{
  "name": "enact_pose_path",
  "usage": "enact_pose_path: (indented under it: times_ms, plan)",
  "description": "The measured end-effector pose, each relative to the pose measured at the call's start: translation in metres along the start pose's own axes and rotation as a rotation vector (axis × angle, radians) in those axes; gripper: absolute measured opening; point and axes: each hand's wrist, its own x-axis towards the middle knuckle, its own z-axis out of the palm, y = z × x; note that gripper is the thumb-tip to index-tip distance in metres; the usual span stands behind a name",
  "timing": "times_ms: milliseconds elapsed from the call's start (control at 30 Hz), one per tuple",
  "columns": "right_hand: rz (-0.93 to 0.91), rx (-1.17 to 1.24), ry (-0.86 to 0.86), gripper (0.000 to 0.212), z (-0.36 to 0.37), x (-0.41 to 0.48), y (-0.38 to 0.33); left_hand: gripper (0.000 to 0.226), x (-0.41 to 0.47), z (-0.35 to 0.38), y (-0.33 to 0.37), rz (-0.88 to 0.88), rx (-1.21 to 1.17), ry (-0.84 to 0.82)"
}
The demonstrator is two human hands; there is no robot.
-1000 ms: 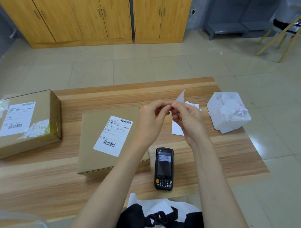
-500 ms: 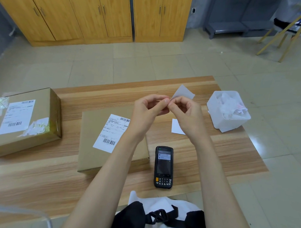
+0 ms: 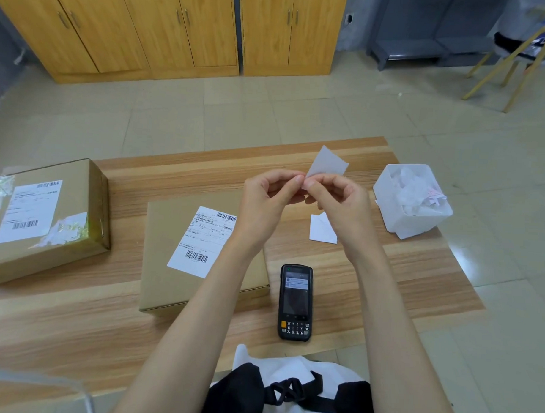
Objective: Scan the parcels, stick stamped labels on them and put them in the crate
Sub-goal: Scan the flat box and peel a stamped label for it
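Now a person's left hand (image 3: 265, 200) and right hand (image 3: 339, 202) are meeting above the table (image 3: 417, 273). Both are pinching one corner of a small white label (image 3: 326, 163), probably picking its backing loose before sticking it. The flat parcel (image 3: 177, 249) is lying below the left wrist, beside the scanner (image 3: 295, 301). Compared with a second ago, the label is showing its broad face rather than a thin sliver, and the hands are staying together.
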Motion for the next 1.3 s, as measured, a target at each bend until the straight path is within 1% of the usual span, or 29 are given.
enact_pose_path:
  times_ms: [167, 300, 433, 533, 700, 867, 1067, 1300]
  plan:
    - [0.015, 0.003, 0.019, 0.005, -0.0006, -0.0010, 0.0002, 0.011, -0.0009, 0.0008, -0.0025, 0.045, 0.069, 0.019]
    - [0.053, 0.049, 0.035, 0.005, -0.0009, -0.0022, 0.0004, 0.010, -0.0012, 0.0012, -0.0017, 0.043, 0.079, 0.019]
    - [0.071, 0.078, 0.030, 0.006, -0.0018, -0.0031, 0.0015, 0.010, -0.0027, 0.0014, -0.0013, -0.036, -0.023, 0.016]
    - [0.070, 0.071, 0.027, 0.009, -0.0013, -0.0038, 0.0021, 0.009, -0.0036, 0.0004, -0.0017, -0.058, -0.075, 0.015]
    - [0.076, 0.082, 0.024, 0.009, -0.0026, -0.0044, 0.0010, 0.014, -0.0054, -0.0016, -0.0026, -0.146, -0.176, -0.009]
    - [0.072, 0.084, 0.004, 0.010, -0.0028, -0.0057, -0.0031, 0.013, -0.0058, -0.0016, -0.0023, -0.154, -0.199, -0.021]
    - [0.087, 0.067, 0.001, 0.008, -0.0038, -0.0056, -0.0047, 0.014, -0.0054, -0.0021, -0.0013, -0.106, -0.136, -0.023]
    - [0.103, 0.043, -0.009, 0.008, -0.0044, -0.0063, -0.0041, 0.012, -0.0043, -0.0047, -0.0026, 0.003, 0.045, -0.020]
